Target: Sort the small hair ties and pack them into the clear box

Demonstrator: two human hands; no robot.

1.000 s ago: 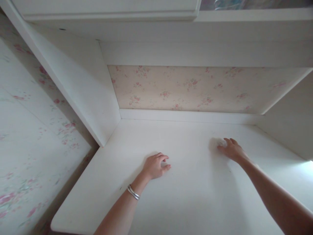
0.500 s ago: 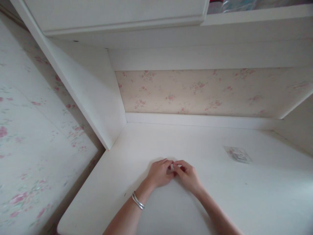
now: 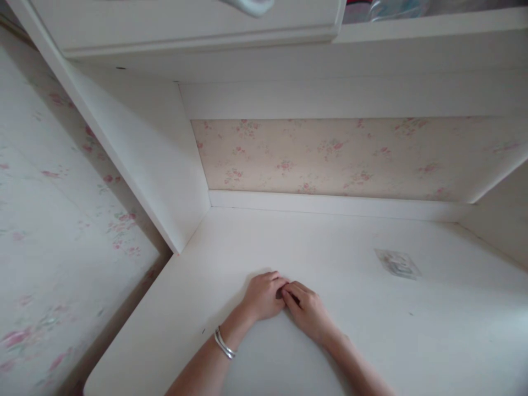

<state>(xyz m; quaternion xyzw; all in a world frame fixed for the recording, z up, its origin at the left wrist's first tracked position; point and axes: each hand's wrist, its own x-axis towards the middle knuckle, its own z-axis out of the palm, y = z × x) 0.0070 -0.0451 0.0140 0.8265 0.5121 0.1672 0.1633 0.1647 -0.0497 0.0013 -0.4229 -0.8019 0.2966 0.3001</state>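
Note:
My left hand [image 3: 262,295] and my right hand [image 3: 307,311] rest together on the white desk top [image 3: 330,352], fingertips meeting at the middle. Both sets of fingers are curled and pinched around something small between them that I cannot make out. A silver bracelet [image 3: 224,344] circles my left wrist. A small clear plastic piece [image 3: 397,263] lies flat on the desk to the right, apart from both hands.
The desk sits in an alcove with a white side panel [image 3: 157,159] on the left, floral wallpaper [image 3: 338,154] behind and a white cabinet [image 3: 190,22] overhead. The desk's left edge drops beside a floral wall [image 3: 49,231].
My right hand left the clear plastic piece at the right and came to the middle to meet my left hand. Since then the two hands have closed tighter together.

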